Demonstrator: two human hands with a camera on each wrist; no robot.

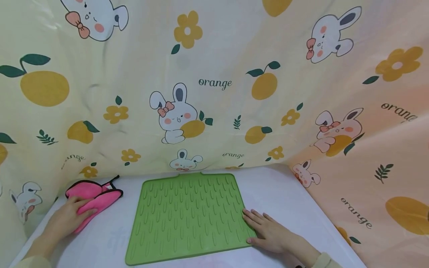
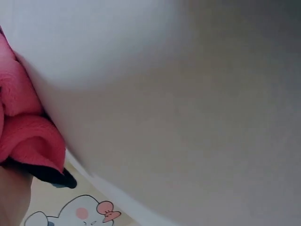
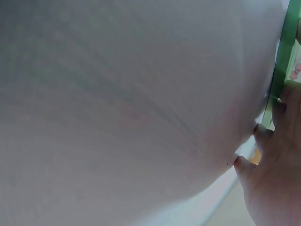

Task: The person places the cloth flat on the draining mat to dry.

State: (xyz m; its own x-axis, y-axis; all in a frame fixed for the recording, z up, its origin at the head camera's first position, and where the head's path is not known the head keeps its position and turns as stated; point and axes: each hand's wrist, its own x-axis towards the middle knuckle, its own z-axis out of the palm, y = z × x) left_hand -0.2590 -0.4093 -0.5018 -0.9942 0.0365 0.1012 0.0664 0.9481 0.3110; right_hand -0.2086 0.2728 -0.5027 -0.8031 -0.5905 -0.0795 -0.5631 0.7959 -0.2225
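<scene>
A folded pink fleecy cloth [image 1: 89, 195] with black edging and a small black loop lies at the left of the white tabletop. My left hand [image 1: 65, 217] grips it from above, thumb on the near side. In the left wrist view the cloth [image 2: 33, 132] shows its soft pile at the left edge. A green ridged mat [image 1: 187, 216] with a tab at its far side lies flat in the middle. At its right edge my right hand [image 1: 271, 232] rests with fingers extended, fingertips touching the rim. The right wrist view catches this hand [image 3: 277, 169] beside the green edge [image 3: 284, 52].
The white tabletop [image 1: 264, 193] runs back to a hanging curtain [image 1: 221, 108] printed with rabbits, oranges and flowers. Its folds also close in the right and left sides.
</scene>
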